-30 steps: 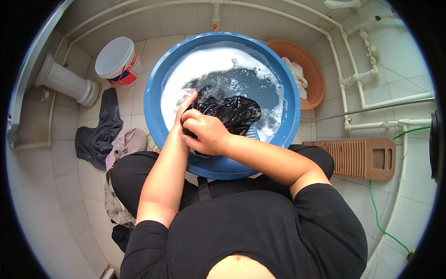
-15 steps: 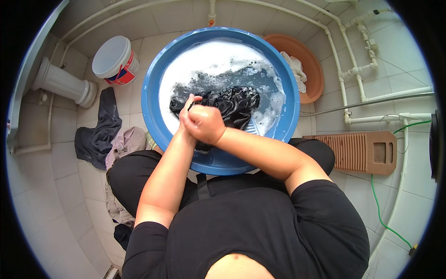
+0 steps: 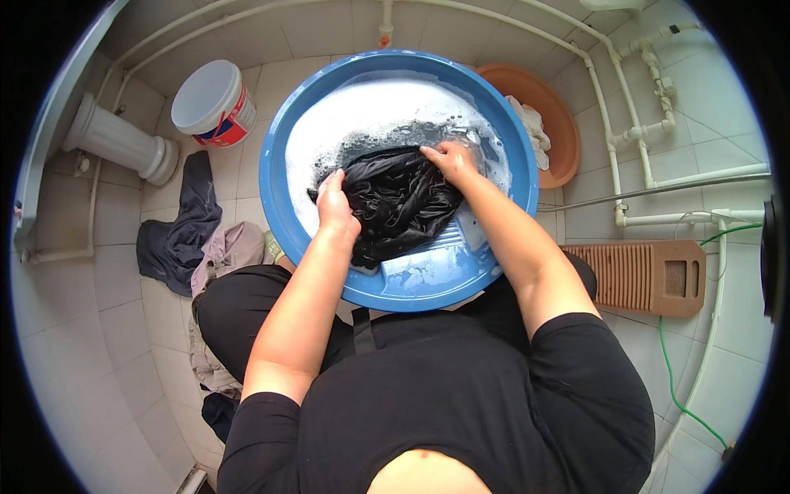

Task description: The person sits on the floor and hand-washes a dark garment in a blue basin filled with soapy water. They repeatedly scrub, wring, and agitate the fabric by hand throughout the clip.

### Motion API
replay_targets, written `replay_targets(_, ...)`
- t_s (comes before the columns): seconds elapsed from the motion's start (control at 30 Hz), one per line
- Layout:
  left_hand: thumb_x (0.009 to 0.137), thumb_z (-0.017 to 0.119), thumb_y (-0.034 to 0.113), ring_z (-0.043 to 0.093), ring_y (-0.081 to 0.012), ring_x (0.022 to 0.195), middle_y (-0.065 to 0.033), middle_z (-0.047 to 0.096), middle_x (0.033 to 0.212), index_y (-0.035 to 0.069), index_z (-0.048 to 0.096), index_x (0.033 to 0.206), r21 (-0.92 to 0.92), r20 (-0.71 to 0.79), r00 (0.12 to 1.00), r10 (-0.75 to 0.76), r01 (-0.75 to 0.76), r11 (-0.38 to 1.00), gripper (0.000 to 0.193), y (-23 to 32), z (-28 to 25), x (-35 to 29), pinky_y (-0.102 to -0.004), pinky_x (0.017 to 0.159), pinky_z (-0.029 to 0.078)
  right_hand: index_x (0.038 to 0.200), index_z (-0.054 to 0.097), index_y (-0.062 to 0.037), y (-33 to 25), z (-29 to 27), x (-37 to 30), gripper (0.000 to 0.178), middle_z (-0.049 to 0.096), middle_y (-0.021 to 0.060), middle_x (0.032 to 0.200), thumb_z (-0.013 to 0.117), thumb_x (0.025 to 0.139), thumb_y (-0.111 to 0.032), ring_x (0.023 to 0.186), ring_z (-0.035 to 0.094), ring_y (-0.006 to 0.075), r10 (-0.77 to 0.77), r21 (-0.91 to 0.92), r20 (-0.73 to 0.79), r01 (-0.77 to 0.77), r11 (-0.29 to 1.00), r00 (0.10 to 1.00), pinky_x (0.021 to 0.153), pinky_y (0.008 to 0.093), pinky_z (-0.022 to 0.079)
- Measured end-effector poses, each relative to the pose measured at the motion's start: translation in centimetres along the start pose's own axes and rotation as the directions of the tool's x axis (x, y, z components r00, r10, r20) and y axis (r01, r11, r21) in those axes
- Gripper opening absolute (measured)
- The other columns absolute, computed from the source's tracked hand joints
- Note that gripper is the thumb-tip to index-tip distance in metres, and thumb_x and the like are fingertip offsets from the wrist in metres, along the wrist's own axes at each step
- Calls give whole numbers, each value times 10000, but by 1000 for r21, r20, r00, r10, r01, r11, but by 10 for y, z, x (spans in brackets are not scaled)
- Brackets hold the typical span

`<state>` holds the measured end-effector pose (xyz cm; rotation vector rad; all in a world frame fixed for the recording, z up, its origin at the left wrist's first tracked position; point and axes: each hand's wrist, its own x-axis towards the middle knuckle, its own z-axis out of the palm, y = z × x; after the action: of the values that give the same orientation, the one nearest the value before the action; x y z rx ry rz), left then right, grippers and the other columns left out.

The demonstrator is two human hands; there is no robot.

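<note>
A wet black garment is spread between my two hands, over the sudsy water of a large round blue basin. My left hand grips its left edge, the thumb side up. At its far right edge my right hand pinches the cloth between thumb and fingers. Below the garment a ribbed washboard part, moulded in the near side of the basin, shows bare and wet. White foam covers the far half of the water. What kind of garment it is, I cannot tell.
An orange-brown basin holding white cloth stands at the far right. A brown washboard lies right of my knee. On the left are a white bucket and dark clothing. Pipes run along the walls.
My hands were together over the garment; now they are apart. The right hand has moved right and away from me, and the black garment is spread out between them.
</note>
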<state>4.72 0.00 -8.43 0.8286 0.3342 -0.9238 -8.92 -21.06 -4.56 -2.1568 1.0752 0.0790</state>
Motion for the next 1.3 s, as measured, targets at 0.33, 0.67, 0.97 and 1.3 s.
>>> replay_targets(0.33, 916, 337, 479, 497, -246, 1087, -128, 512, 1207, 77, 344, 1345, -35, 362, 927, -97, 117, 992, 588, 26, 44, -54, -385, 935, 387, 744, 580, -83, -132, 45, -121, 154, 608, 62, 868, 656, 710, -213, 849, 578, 268, -713, 123, -484, 846, 519, 508, 747, 354, 468)
replay_targets(0.67, 944, 338, 192, 475, -206, 1124, -94, 506, 1202, 62, 433, 1251, -63, 326, 945, -8, 30, 998, 347, -3, 62, -71, -342, 986, 368, 602, 511, -49, -115, 41, -65, 300, 516, 135, 667, 619, 771, -272, 641, 518, 333, -266, 213, -595, 468, 858, 758, 576, 405, 416)
replay_targets(0.97, 950, 391, 220, 558, -159, 879, -55, 577, 984, 33, 485, 1194, 86, 214, 976, 49, -69, 994, 321, 1, 68, -76, -303, 799, 447, 628, 544, -68, -103, 45, -71, 293, 547, 136, 719, 602, 774, -315, 696, 563, 324, -320, 157, -606, 504, 849, 729, 602, 409, 457)
replay_targets(1.3, 678, 707, 309, 464, -315, 1052, -119, 554, 1120, 51, 658, 722, 461, 844, 503, 186, -504, -730, 266, 34, 87, -71, -412, 885, 380, 962, 611, 36, 20, 0, 9, 691, 608, 239, 999, 566, 733, -614, 964, 580, 340, 96, 328, -93, -60, 943, 991, 841, 375, 428)
